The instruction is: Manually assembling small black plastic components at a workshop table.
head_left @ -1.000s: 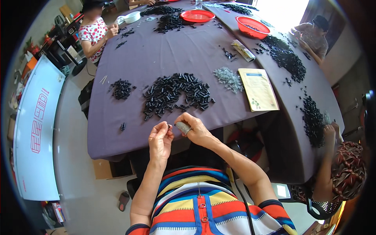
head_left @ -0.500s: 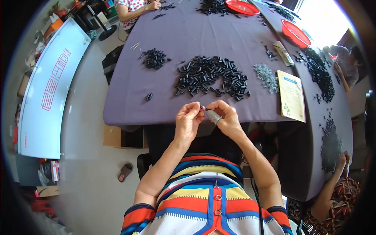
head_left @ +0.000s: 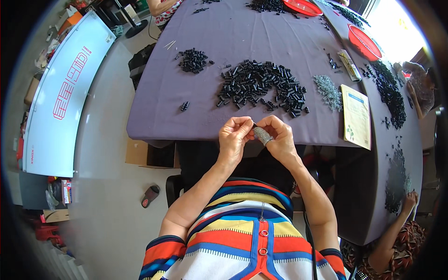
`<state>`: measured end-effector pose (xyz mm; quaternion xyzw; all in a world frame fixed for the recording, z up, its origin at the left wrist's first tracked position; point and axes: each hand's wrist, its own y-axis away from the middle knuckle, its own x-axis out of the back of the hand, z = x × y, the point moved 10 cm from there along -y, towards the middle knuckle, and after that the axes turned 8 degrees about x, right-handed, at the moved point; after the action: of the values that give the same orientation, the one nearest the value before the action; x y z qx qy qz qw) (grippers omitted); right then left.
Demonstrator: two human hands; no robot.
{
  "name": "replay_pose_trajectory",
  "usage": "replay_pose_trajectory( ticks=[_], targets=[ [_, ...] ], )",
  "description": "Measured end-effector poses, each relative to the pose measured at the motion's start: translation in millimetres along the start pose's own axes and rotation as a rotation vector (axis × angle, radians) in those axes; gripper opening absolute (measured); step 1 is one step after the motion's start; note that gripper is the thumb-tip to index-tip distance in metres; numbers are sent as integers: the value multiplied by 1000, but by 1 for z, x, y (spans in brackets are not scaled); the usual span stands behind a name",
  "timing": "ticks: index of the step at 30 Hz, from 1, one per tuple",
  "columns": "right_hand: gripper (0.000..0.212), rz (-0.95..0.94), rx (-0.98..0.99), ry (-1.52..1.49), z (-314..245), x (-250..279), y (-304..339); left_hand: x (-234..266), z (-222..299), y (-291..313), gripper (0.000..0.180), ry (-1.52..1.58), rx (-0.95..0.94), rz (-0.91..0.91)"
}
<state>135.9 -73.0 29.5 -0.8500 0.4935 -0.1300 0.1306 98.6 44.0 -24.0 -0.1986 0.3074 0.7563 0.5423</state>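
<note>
Now the left hand (head_left: 234,136) and the right hand (head_left: 276,135) sit closer to the table's near edge than a second ago, pulled in toward the striped shirt (head_left: 242,238). Both are pinched narrow around one small black piece (head_left: 254,126) held between the fingertips, where before they worked a little farther out over the cloth. The right thumb wears a grey fabric cot (head_left: 263,136) (it looks like a grip guard). That suggests the same piece is still being fitted, not yet set down. Beyond the hands, on the purple tablecloth (head_left: 158,112), lies the large heap of black tubes (head_left: 261,86), a smaller heap (head_left: 192,60) to its left, and a pile of thin metal bits (head_left: 328,89) beside a yellow booklet (head_left: 357,115). Farther off stands a red basin (head_left: 364,42).
</note>
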Motion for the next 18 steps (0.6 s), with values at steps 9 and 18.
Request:
replay_pose_trajectory(
  ticks=[9,18],
  targets=[
    [26,3,-52,-53,6,1,0,-2,2,6,9,8,-27,-17],
    [31,-65,298,377,-42,-4,-2,-2,19,12,8,-268,-145,78]
  ],
)
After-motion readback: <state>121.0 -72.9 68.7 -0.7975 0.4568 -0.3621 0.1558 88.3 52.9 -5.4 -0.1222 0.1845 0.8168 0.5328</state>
